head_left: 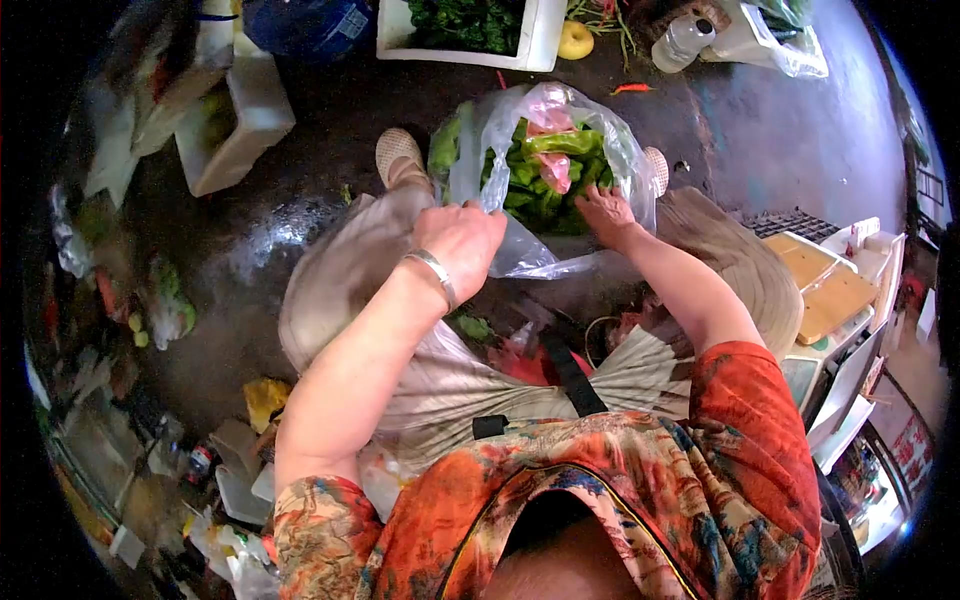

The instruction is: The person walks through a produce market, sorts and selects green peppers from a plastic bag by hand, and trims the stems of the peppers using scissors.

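A clear plastic bag (636, 165) stands open between my knees, filled with green peppers (585, 143). Crumpled pink plastic (553, 172) lies among them. My left hand (462, 238), with a metal bangle at the wrist, is closed on the bag's left rim. Inside the right part of the bag, my right hand (606, 213) rests its parted fingers on the peppers. Whether those fingertips grip one pepper is hard to see.
A white foam box (545, 38) of dark leafy greens sits ahead, beside a yellow round fruit (575, 40). One red chili (632, 89) lies on the floor. At right are a clear plastic bottle (684, 42) and stacked boards (825, 295); another foam box (215, 160) stands left.
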The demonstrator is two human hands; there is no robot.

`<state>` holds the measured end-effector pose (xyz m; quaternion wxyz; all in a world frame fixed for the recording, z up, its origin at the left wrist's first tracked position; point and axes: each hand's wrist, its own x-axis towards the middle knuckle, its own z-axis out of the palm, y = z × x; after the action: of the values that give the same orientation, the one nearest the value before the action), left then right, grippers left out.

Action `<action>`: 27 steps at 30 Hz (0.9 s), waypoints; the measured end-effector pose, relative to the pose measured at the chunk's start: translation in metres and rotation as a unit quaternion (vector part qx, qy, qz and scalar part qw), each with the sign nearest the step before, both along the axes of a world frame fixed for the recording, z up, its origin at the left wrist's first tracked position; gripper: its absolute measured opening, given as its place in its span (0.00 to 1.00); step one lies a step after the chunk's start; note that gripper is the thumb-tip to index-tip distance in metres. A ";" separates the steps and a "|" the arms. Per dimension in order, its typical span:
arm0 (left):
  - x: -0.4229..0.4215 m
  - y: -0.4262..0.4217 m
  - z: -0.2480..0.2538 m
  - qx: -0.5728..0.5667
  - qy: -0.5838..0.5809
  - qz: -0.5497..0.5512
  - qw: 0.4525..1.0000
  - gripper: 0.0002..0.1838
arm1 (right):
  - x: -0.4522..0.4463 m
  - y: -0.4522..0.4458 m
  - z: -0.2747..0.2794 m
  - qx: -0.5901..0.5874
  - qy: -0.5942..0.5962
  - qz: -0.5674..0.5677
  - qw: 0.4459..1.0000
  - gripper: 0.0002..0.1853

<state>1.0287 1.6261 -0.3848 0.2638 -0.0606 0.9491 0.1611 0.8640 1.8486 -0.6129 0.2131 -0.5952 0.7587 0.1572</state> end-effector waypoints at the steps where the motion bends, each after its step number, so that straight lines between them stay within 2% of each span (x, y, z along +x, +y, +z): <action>1: 0.000 0.000 0.001 -0.025 -0.011 0.003 1.000 0.08 | 0.001 -0.005 0.009 0.064 -0.029 -0.022 0.997 0.27; 2: 0.003 0.001 0.001 -0.022 -0.015 0.002 1.000 0.08 | -0.004 -0.009 0.011 0.058 -0.050 -0.060 0.995 0.26; 3: 0.002 0.000 0.000 -0.027 0.002 -0.007 1.000 0.08 | -0.012 -0.009 0.011 -0.044 -0.106 -0.121 0.986 0.25; 5: -0.003 -0.006 -0.003 -0.034 0.031 -0.020 0.999 0.09 | -0.040 -0.012 -0.007 -0.121 -0.206 -0.160 0.958 0.26; 7: -0.005 -0.012 -0.005 -0.010 0.123 -0.013 0.992 0.14 | -0.054 -0.034 0.063 -0.153 -0.344 -0.239 0.895 0.28; 8: -0.010 -0.014 0.001 0.006 0.084 -0.007 0.996 0.19 | -0.056 -0.049 0.103 -0.117 -0.346 -0.287 0.886 0.27; 9: -0.011 -0.016 0.000 0.003 0.089 -0.009 0.996 0.19 | -0.068 -0.046 0.081 -0.112 -0.414 -0.356 0.830 0.25; 11: -0.013 -0.021 -0.007 0.026 0.156 0.006 0.987 0.23 | -0.064 -0.057 0.146 -0.152 -0.541 -0.463 0.686 0.21; 12: -0.017 -0.024 -0.003 0.082 0.194 0.039 0.977 0.23 | -0.064 -0.056 0.161 -0.157 -0.538 -0.460 0.688 0.21; 13: -0.021 -0.027 0.002 0.079 0.200 0.037 0.976 0.23 | -0.066 -0.054 0.173 -0.173 -0.611 -0.498 0.591 0.19; 14: -0.027 -0.027 0.007 0.123 0.253 0.070 0.957 0.22 | -0.068 -0.051 0.185 -0.187 -0.675 -0.526 0.483 0.18; 15: -0.032 -0.027 0.013 0.168 0.303 0.101 0.933 0.21 | -0.065 -0.049 0.201 -0.194 -0.673 -0.524 0.484 0.18; 16: -0.036 -0.027 0.014 0.219 0.321 0.129 0.913 0.18 | -0.060 -0.047 0.218 -0.199 -0.703 -0.517 0.445 0.18; 17: -0.037 -0.025 0.016 0.217 0.326 0.123 0.912 0.18 | -0.056 -0.046 0.229 -0.203 -0.732 -0.508 0.406 0.18; 18: -0.040 -0.020 0.021 0.396 0.259 0.194 0.859 0.18 | -0.052 -0.045 0.233 -0.218 -0.738 -0.510 0.384 0.18; 19: -0.043 -0.015 0.025 0.558 0.179 0.255 0.769 0.18 | -0.047 -0.044 0.236 -0.224 -0.738 -0.506 0.385 0.18; 21: -0.049 -0.004 0.020 0.574 0.136 0.267 0.762 0.24 | -0.036 -0.048 0.239 -0.264 -0.728 -0.505 0.382 0.18; 23: -0.053 0.008 0.006 0.577 0.186 0.221 0.764 0.31 | -0.036 -0.052 0.214 -0.266 -0.716 -0.520 0.381 0.22; 24: -0.053 0.012 0.012 0.540 0.180 0.210 0.795 0.36 | -0.029 -0.059 0.219 -0.278 -0.694 -0.524 0.407 0.22; 25: -0.053 0.015 0.009 0.538 0.177 0.210 0.797 0.36 | -0.025 -0.064 0.226 -0.290 -0.671 -0.529 0.432 0.22; 27: -0.056 0.019 0.003 0.530 0.193 0.251 0.786 0.39 | -0.032 -0.064 0.234 -0.270 -0.707 -0.500 0.421 0.22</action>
<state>0.9730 1.6447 -0.3821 0.0161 -0.1148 0.6966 0.7080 0.8325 1.7842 -0.3793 0.5442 -0.0400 0.5084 -0.6662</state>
